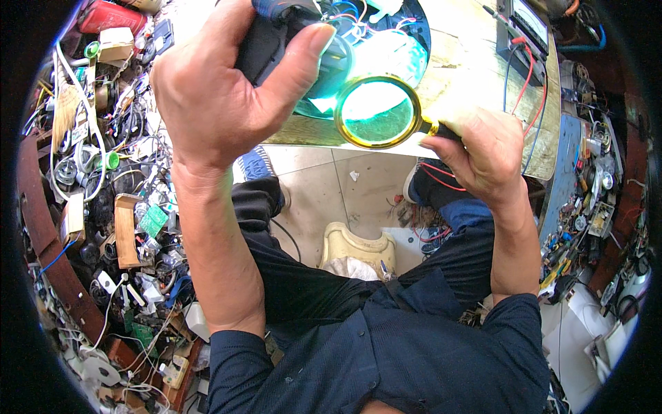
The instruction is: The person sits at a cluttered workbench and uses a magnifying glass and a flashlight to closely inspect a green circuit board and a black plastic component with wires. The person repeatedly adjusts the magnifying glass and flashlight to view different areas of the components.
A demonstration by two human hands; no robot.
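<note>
A magnifying glass (378, 117) with a gold rim is tilted over the table's near edge. Its dark handle is closed in my right hand (486, 153). At the upper left, my left hand (217, 100) curls round a black housing (262, 52), thumb stretched along its side; the exact kind of this part is unclear. A clear, curved rim shows beside that thumb. Behind the lens, a dark round piece (422, 27) with thin coloured wires (355, 26) lies on the table, washed in bright blue-green light. My fingers hide much of the housing.
On the wooden table (462, 62), a needle meter (529, 24) stands at the far right with red and dark leads. Heaps of electronic scrap (148, 221) flank me on the left, with more parts (586, 200) on the right. A cream plastic stool (358, 245) is between my legs.
</note>
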